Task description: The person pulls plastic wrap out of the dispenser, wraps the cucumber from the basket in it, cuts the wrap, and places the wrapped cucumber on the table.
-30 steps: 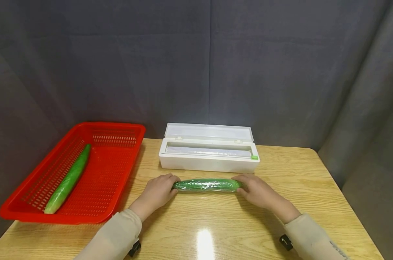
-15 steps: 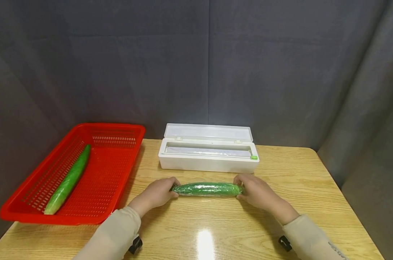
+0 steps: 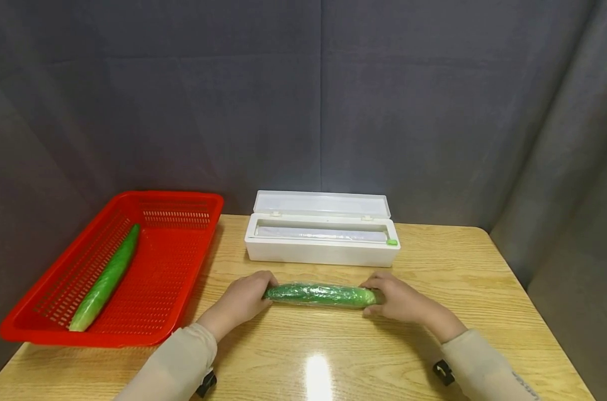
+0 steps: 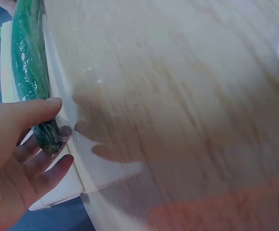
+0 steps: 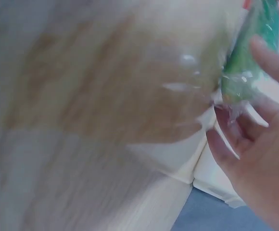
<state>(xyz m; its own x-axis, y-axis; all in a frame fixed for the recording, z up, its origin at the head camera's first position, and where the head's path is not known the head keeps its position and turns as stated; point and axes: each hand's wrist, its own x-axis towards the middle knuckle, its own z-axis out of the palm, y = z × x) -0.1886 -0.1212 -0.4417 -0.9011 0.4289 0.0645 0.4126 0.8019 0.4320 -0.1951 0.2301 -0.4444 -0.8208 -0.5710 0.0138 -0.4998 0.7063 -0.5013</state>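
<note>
A green cucumber (image 3: pixel 318 294) wrapped in clear, shiny cling film lies crosswise between my two hands in the head view. My left hand (image 3: pixel 245 295) grips its left end; in the left wrist view the thumb (image 4: pixel 43 109) lies over the cucumber (image 4: pixel 31 57), with fingers curling beneath the tip. At the other end, my right hand (image 3: pixel 396 298) holds the paler tip between thumb and fingers. Loose, crumpled film gathers around that tip in the right wrist view, next to the fingers of my right hand (image 5: pixel 259 139).
Behind the hands stands a white cling film box (image 3: pixel 320 253), its lid raised, a roll inside and a green slider (image 3: pixel 392 242) at its right. A red basket (image 3: pixel 193 278) at left holds another cucumber (image 3: pixel 105 281). A grey curtain (image 3: pixel 303 111) backs the wooden table (image 3: pixel 263 356).
The cucumber has come slightly nearer to me, and its right end has dipped a little. Both hands keep hold of its ends, the right one shifting slightly outward.
</note>
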